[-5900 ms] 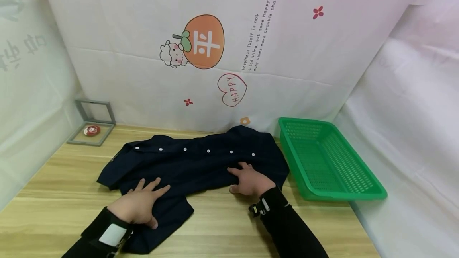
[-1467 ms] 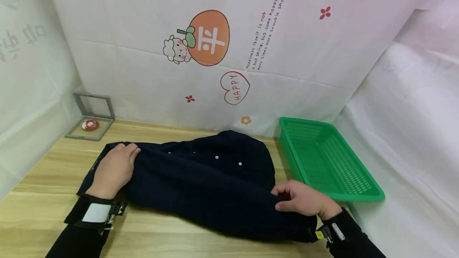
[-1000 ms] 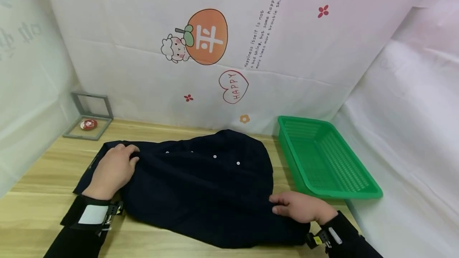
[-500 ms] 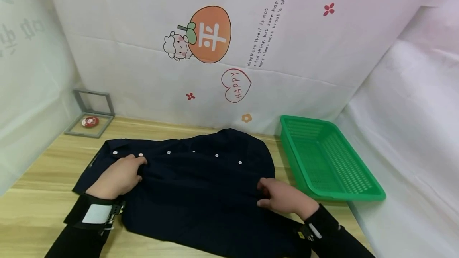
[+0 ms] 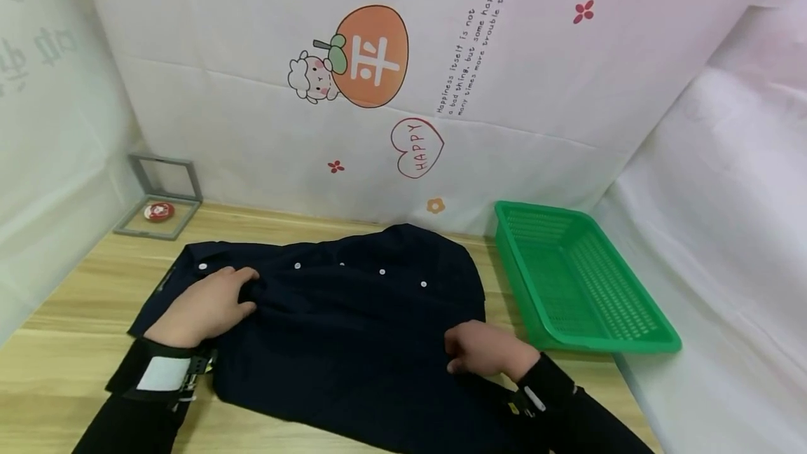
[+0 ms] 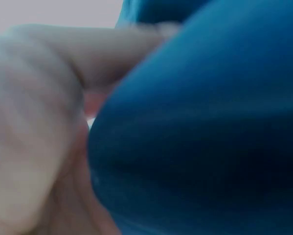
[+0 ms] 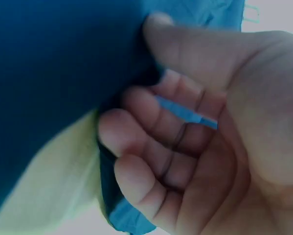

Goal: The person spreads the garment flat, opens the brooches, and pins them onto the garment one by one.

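A dark navy shirt (image 5: 353, 349) with white buttons along its far side lies spread over the wooden table. On its left part, my left hand (image 5: 204, 305) grips the cloth; the left wrist view has a fold of the shirt (image 6: 200, 137) between thumb and fingers. Toward the shirt's right side, my right hand (image 5: 484, 349) pinches an edge of the fabric. In the right wrist view the thumb (image 7: 185, 46) lies over the cloth, with the fingers (image 7: 131, 132) curled under it. The shirt's near right corner passes under the right forearm and beyond the frame.
A green plastic basket (image 5: 536, 310) stands at the right, just beyond the shirt. At the back left, a grey hinged frame (image 5: 151, 232) stands open with a small red and white piece (image 5: 159, 211) in it. Printed white cloth (image 5: 252, 139) walls the back and sides.
Earlier both hands rested spread on the shirt, with a sleeve lying toward the front left. Now cloth is drawn toward the front, both hands grip it, and the right hand has shifted left.
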Motion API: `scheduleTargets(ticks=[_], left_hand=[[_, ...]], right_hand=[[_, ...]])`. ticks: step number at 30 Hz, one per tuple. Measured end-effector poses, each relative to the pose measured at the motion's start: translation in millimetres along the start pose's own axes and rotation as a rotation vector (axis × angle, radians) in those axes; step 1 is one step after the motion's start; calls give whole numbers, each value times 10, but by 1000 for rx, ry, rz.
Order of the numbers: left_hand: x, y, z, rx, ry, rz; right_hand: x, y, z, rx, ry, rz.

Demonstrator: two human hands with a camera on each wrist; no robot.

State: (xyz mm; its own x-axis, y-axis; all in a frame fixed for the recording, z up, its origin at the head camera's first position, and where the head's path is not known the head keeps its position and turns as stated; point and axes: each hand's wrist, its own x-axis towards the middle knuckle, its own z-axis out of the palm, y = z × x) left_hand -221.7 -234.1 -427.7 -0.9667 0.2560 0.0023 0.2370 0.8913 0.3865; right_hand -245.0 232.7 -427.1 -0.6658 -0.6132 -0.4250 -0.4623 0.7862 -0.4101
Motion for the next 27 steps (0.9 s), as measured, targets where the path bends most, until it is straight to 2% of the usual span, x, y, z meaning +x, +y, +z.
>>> scheduleTargets(ticks=[5,8,11,14,18,20,23,25,27], left_hand=[[7,4,-6,-82,-196,-80],[7,10,-3,-105,-250,-128],[11,-8,6,-106,-254,-135],[14,-22,33,-94,-253,-134],[22,-27,98,-55,-228,-139],[25,-30,124,-37,-218,-158],[21,-38,149,-25,-220,-161],[22,-36,154,-25,-211,-124],[32,-30,154,-34,-172,-38]], right_hand=[[-60,57,-68,117,47,-26],[-125,78,-173,141,167,-36],[-174,66,-270,90,373,1],[-213,64,-343,53,609,92],[-263,75,-399,98,848,215],[-287,75,-411,124,928,240],[-312,76,-410,130,991,231],[-319,72,-403,110,1018,201],[-318,69,-395,82,1039,169]])
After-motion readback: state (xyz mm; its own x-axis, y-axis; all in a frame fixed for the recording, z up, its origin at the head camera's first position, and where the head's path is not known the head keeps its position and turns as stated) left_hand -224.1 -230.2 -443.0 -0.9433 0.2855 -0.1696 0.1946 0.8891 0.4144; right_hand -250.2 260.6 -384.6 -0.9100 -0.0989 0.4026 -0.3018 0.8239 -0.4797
